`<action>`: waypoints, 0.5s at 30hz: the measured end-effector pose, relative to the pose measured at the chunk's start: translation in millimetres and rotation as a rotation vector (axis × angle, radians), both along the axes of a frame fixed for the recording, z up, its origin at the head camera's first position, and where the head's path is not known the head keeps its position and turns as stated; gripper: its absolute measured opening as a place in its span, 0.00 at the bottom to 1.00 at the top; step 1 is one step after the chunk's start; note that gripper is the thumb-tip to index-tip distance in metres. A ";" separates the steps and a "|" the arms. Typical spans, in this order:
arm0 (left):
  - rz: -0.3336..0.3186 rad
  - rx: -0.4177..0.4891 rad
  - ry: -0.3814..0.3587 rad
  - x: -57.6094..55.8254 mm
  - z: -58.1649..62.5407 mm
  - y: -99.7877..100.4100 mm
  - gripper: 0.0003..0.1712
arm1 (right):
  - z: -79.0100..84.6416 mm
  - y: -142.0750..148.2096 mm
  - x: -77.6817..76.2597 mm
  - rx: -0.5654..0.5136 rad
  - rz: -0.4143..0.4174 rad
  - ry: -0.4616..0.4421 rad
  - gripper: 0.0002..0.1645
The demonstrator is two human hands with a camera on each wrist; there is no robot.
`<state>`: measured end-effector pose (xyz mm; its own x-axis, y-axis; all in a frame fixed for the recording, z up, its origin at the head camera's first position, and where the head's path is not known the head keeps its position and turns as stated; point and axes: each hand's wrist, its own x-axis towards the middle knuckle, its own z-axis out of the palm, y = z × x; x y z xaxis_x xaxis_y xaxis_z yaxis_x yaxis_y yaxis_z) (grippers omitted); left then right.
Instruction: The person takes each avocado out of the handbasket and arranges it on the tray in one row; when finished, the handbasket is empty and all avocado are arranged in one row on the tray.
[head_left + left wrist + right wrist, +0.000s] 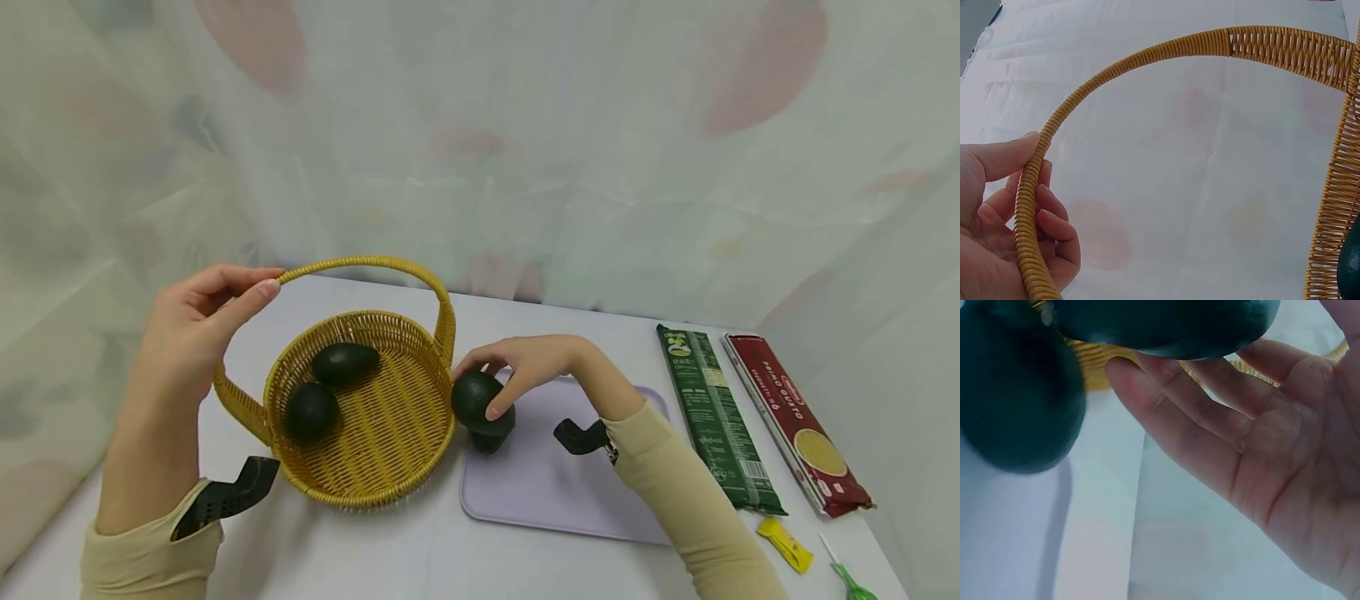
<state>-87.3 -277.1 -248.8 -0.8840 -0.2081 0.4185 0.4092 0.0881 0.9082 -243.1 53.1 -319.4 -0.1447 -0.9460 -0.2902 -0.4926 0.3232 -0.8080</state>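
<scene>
My left hand [180, 329] pinches the arched handle [367, 262] of a round yellow wicker basket [405, 492]. In the left wrist view, thumb and fingers lie around the wrapped handle [1085, 90]. Inside the basket are two dark green avocados, one at the back [345, 364] and one at the left [311, 412]. Beside the basket's right rim, my right hand [525, 367] holds another avocado [474, 398] between thumb and fingers, also seen held in the right wrist view. Partly hidden under it, a further avocado [489, 443] sits on the lilac tray [555, 492].
Right of the tray lie a green spaghetti packet [716, 417] and a red spaghetti packet [795, 421]. Nearer the front right are a small yellow wrapper [784, 544] and a green item [851, 582] with a white stick. A patterned curtain [525, 167] hangs behind the white table.
</scene>
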 end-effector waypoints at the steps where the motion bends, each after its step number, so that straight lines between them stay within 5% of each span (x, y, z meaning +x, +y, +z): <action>1: -0.003 0.003 0.002 -0.2 -0.3 0.2 0.07 | -2.2 4.5 0.2 -0.006 -0.020 -0.006 0.36; 15: 0.002 0.021 0.020 -2.4 -0.4 1.4 0.08 | -33.7 62.9 9.0 -0.114 -0.286 -0.084 0.33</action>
<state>-89.7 -275.7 -249.2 -0.8750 -0.2189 0.4318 0.4274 0.0696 0.9014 -234.2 116.0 -353.1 -0.3892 -0.8977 -0.2067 -0.3253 0.3439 -0.8809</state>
